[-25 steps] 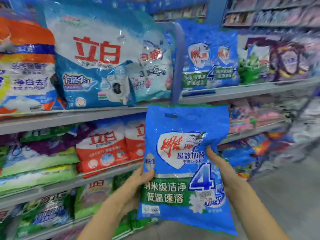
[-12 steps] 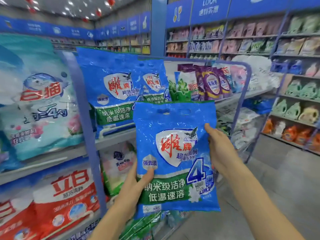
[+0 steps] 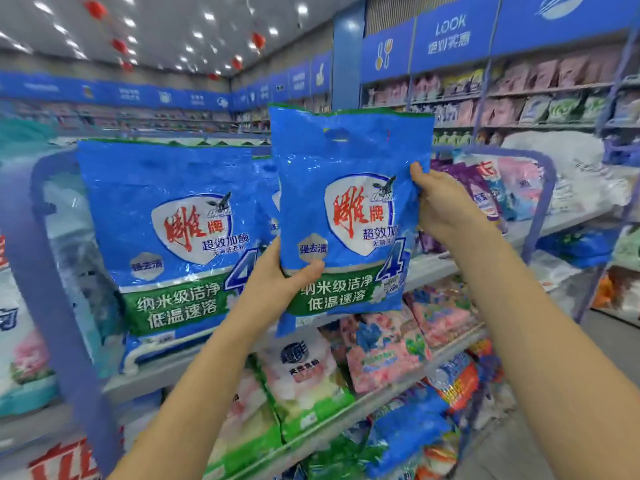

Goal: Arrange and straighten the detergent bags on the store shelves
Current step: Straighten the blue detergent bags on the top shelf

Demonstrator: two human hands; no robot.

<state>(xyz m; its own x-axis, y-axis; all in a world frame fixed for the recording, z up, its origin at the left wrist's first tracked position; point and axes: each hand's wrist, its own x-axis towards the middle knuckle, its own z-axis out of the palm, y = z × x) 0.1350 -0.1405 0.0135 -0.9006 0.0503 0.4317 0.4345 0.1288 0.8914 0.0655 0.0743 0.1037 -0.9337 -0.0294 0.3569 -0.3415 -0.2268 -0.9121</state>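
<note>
Lifted higher, crinkly blue detergent bag [image 3: 346, 161] sits upright between hands [image 3: 277, 277] [image 3: 446, 209].

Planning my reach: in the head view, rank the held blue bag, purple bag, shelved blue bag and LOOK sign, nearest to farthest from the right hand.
1. Held blue bag: gripped by the right hand.
2. Purple bag: shelved just behind the hand, right side.
3. Shelved blue bag: standing at left.
4. LOOK sign: high on the far wall.
</note>
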